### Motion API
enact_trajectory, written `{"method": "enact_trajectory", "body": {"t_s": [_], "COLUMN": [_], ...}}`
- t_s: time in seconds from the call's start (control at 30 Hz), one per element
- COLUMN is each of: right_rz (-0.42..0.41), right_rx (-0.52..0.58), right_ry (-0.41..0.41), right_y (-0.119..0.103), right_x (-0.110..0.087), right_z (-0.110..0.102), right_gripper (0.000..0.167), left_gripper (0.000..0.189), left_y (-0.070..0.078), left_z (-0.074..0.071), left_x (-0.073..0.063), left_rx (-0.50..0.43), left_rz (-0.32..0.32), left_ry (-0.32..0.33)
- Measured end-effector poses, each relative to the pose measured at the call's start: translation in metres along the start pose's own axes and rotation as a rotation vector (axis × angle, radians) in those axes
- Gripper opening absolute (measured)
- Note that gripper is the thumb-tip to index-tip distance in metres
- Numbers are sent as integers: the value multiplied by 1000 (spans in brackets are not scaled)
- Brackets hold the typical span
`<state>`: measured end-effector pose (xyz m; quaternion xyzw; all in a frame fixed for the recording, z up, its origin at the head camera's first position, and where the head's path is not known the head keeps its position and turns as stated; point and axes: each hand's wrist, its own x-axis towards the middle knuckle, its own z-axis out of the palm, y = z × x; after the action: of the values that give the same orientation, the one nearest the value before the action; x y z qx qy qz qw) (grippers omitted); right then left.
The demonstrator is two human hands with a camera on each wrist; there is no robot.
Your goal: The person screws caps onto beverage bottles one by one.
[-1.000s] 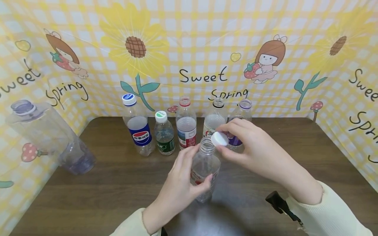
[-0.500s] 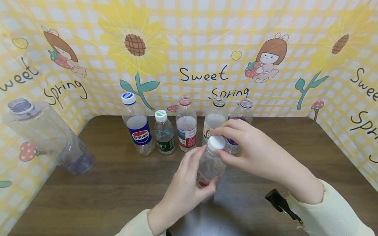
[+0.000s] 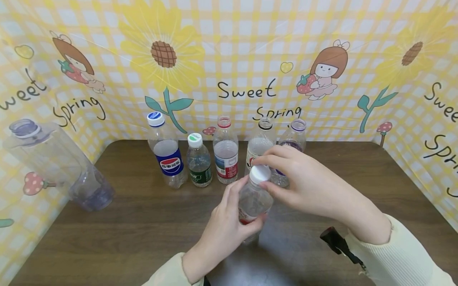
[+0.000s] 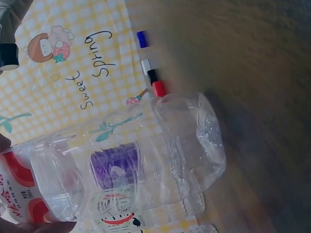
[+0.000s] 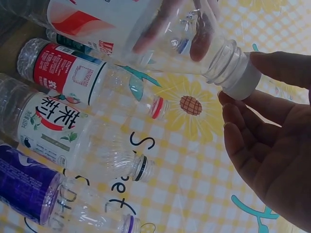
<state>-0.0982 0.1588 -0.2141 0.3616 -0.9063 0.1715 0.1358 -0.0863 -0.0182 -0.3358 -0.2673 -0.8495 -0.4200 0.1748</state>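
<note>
Held clear plastic bottle (image 3: 255, 200), red-and-white label (image 4: 24, 189), round white cap (image 3: 260, 174)

Gripped by the label in the left hand (image 3: 227, 222), mouth up, over the brown wooden table (image 3: 154, 238). Pinched the cap over the mouth with the right hand (image 3: 305, 182), screw threads (image 5: 226, 63) showing beneath.

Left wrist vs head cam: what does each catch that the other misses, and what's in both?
Left wrist only: four small loose caps by the cloth's edge: blue cap, pale cap, black cap, red cap.

Head only: white cap on the held bottle's neck, pinched by the right hand; Pepsi bottle; green-label bottle; purple-tinted container.

Both: held bottle, left hand (only partly in left wrist), purple-label bottle, checked cloth, table.
</note>
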Motion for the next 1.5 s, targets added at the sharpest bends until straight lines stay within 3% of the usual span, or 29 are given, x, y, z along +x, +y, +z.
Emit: {"method": "enact_trajectory", "body": {"t_s": [0.13, 0.8, 1.2, 1.4, 1.5], "right_rz": [-14, -51, 91, 208, 182], "right_rx": [-4, -14, -70, -55, -4], "right_ry": [-18, -34, -54, -100, -140], "right_y": [0, -4, -9, -9, -7], "right_x": [2, 8, 12, 13, 12], "right_z": [-1, 1, -1, -1, -1], "right_gripper": [35, 32, 25, 38, 50], "left_gripper": [81, 78, 80, 81, 80], "left_y": [-1, -4, -3, -1, -1], "left_z": [0, -2, -2, -2, -2], "left_x": [0, -2, -2, -2, -2], "left_rx": [0, 20, 23, 14, 17], "left_rz": [-26, -36, -49, -65, -45], "left_ry": [-4, -9, -12, -32, -20]}}
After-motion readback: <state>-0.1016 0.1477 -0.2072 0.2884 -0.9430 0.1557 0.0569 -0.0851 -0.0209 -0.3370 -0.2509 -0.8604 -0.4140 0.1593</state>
